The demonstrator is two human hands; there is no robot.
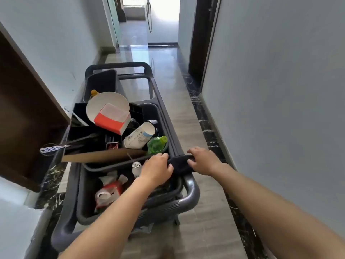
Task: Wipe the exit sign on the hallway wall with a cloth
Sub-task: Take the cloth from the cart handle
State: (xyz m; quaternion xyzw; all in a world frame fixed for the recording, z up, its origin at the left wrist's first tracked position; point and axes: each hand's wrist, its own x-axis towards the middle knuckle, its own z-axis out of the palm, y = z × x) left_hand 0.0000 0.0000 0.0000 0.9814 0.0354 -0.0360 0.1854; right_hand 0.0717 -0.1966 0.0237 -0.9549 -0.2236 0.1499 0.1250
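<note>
While the exit sign is nowhere to be seen in this view, a dark cloth (180, 163) is found draped over the near right rim of a grey cleaning cart (190, 186) that stands in the hallway. The cloth is held at both ends: the left hand (156, 170) is curled over its left part, fingers together and bent onto the fabric, and the right hand (203, 161) is laid on its right part, with the thumb tucked under and the fingers pressed down on top. Just to the left of the hands, a green bottle (156, 144), a tipped white paper cup (140, 136) and a small white bottle (136, 168) are crowded in the cart's trays, with a red and white box (112, 121) farther off. The step in hand is judged to be the gathering of the cloth. It is best lifted straight up off the rim with both hands, so that nothing beside it is caught or knocked over, and then bunched into one hand so that a flat pad is offered to the sign.
</note>
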